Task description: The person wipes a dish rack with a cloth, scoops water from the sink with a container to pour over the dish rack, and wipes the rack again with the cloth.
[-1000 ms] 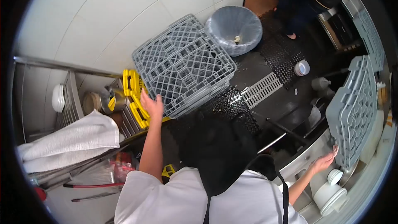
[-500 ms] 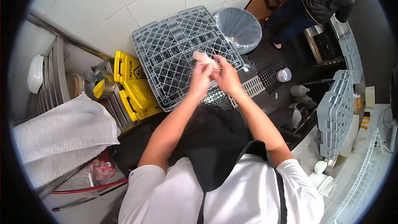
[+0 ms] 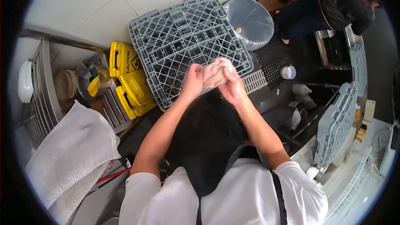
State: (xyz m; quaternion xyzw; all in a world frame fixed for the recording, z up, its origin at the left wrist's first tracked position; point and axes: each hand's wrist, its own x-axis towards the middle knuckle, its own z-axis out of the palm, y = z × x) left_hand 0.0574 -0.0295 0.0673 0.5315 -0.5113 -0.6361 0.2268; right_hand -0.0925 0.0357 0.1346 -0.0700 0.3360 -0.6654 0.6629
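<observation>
A pale pinkish, crumpled, thin piece of material (image 3: 215,73) is stretched between my two hands; its exact kind is unclear. My left hand (image 3: 193,82) grips its left end, fingers bent round it. At its right end my right hand (image 3: 233,86) pinches it, with the palm turned partly up. Both hands are above the near edge of a stack of grey plastic lattice racks (image 3: 183,29).
Yellow caution signs (image 3: 135,91) and a shelf with pans (image 3: 93,81) stand at left, beside a white towel (image 3: 79,154). A lined bin (image 3: 250,23) is behind the racks. Another person (image 3: 316,10) stands at upper right. Grey racks (image 3: 337,121) lean at right.
My hands, apart a second ago, came together over the racks. Since then they have moved slightly apart, and the crumpled material is spread wider between them.
</observation>
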